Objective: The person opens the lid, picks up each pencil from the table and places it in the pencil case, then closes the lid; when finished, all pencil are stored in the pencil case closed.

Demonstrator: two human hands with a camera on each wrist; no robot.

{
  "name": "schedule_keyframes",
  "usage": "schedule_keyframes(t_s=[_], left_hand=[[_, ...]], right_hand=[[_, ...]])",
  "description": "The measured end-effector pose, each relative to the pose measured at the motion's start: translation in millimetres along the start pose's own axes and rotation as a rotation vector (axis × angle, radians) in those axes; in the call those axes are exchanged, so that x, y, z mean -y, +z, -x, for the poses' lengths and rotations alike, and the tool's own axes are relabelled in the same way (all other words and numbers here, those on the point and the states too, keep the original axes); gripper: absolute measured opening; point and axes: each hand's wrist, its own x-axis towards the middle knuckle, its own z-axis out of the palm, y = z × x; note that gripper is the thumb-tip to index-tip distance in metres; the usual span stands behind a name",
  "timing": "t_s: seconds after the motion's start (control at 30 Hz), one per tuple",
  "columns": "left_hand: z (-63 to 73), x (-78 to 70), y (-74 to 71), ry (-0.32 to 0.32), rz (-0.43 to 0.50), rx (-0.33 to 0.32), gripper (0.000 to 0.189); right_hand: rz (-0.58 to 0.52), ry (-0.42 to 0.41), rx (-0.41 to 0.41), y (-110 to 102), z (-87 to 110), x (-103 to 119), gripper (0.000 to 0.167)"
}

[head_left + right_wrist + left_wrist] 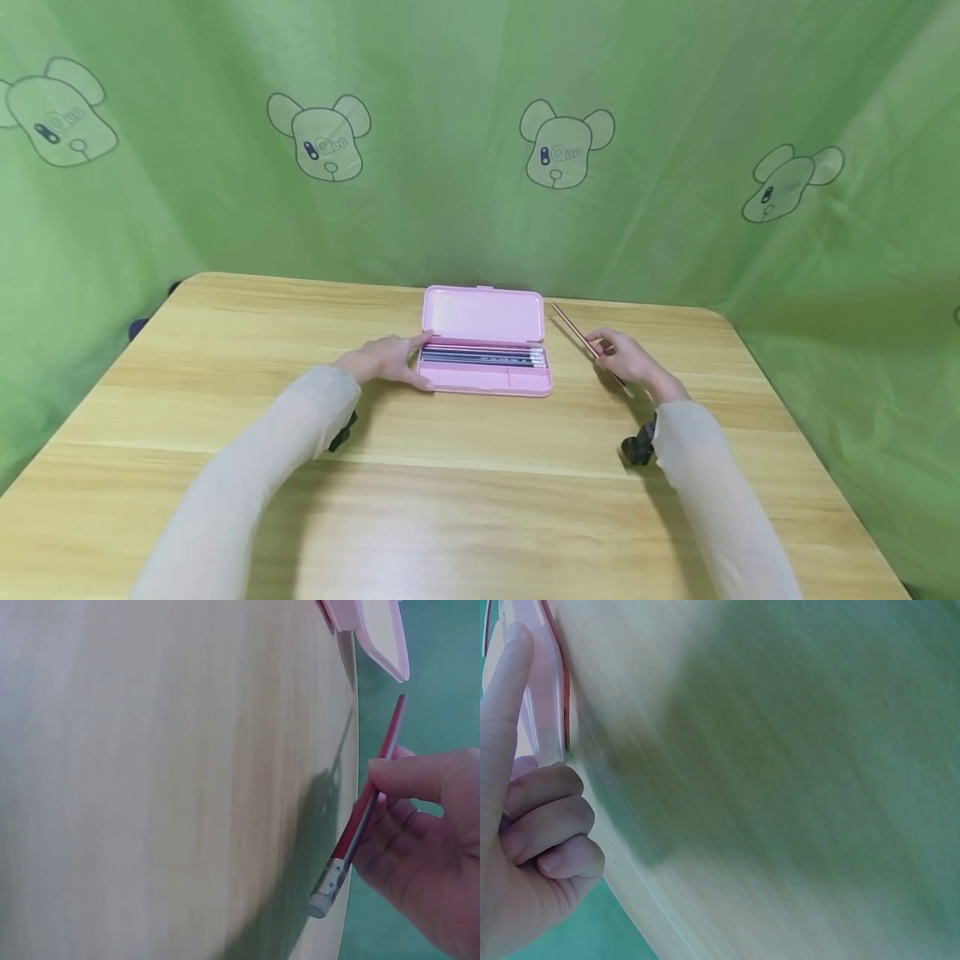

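Observation:
A pink pencil case (468, 382) lies open on the table with its lid (483, 312) tipped back. Several dark-striped pencils (480, 357) with pale ends lie side by side in its rear compartment. My left hand (386, 360) grips the case's left end, one digit at the front edge and another near the hinge. In the left wrist view, the other fingers (551, 814) are curled beside the case end. To the right of the case, my right hand (628, 360) pinches a red-and-dark pencil (352, 832) between thumb and fingers, held slanted above the table, its eraser end towards me.
The front compartment of the case has a small divider (509, 379) near its right side. Green curtains (450, 167) with printed bear heads hang right behind the wooden table (450, 500). Dark wrist cameras (639, 446) hang below both sleeves.

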Motion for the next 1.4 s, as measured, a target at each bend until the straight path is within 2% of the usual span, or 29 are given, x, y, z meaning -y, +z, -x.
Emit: schedule_keyframes(t_s=[0.2, 0.43, 0.73, 0.97, 1.13, 1.4], left_hand=[[0.4, 0.3, -1.0, -0.002, -0.006, -0.004, 0.104], [-1.6, -0.5, 0.9, 0.011, -0.010, 0.000, 0.105], [-2.9, -1.1, 1.2, -0.004, -0.006, 0.001, 0.104], [-1.6, 0.1, 1.1, -0.010, -0.015, -0.001, 0.105], [-2.1, 0.6, 1.5, -0.012, -0.012, 0.000, 0.104], [-1.2, 0.8, 1.5, -0.005, -0.005, -0.003, 0.105]], right_hand=[[-0.024, -0.029, -0.026, 2.4, -3.5, 7.6, 0.035], [-0.019, -0.076, 0.006, 11.7, -8.9, 18.2, 0.035], [0.037, -0.165, 0.060, 28.5, -25.0, 39.7, 0.033], [0.137, -0.303, 0.101, 43.0, -36.2, 62.6, 0.035], [0.215, -0.325, 0.125, 53.7, -42.4, 78.2, 0.037], [0.234, -0.343, 0.152, 70.0, -53.3, 97.0, 0.041]])
